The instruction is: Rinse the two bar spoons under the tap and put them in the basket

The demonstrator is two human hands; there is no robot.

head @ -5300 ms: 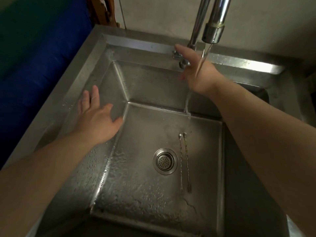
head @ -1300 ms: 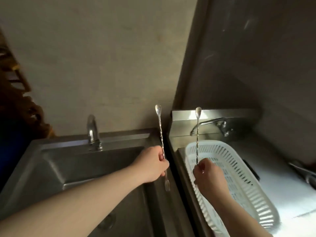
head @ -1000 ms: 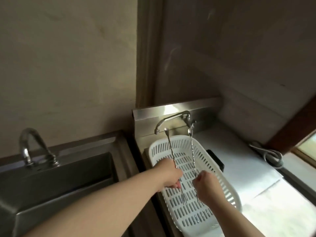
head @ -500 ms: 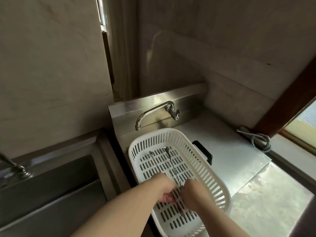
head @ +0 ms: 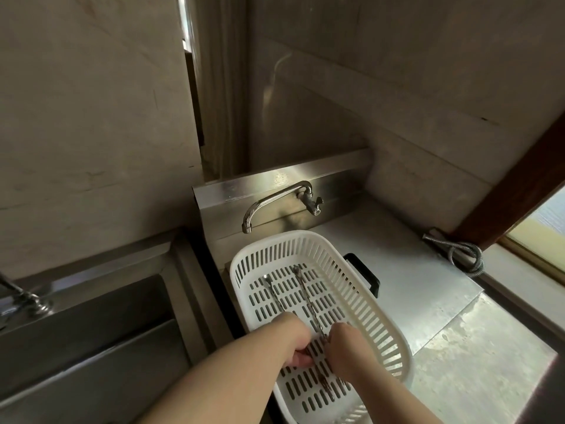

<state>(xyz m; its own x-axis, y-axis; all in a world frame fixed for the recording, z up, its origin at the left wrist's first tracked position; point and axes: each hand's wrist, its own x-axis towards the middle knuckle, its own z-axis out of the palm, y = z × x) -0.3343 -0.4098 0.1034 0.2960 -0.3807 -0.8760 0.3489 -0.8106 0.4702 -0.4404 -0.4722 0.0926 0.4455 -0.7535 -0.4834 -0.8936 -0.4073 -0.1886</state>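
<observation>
No readable text, labels or numbers anywhere.

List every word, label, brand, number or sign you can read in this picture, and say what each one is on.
None: no readable text shows anywhere.
White basket: plain slotted plastic, no label or mark.
Tap and steel backsplash: bare metal, no brand visible.
Two bar spoons: twisted metal stems, no stamp that can be made out.
Walls and wooden window frame: no sign or sticker.

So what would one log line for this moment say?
step: lay spoons in white basket | left hand: holds left bar spoon | right hand: holds right bar spoon | release: not yet
</observation>
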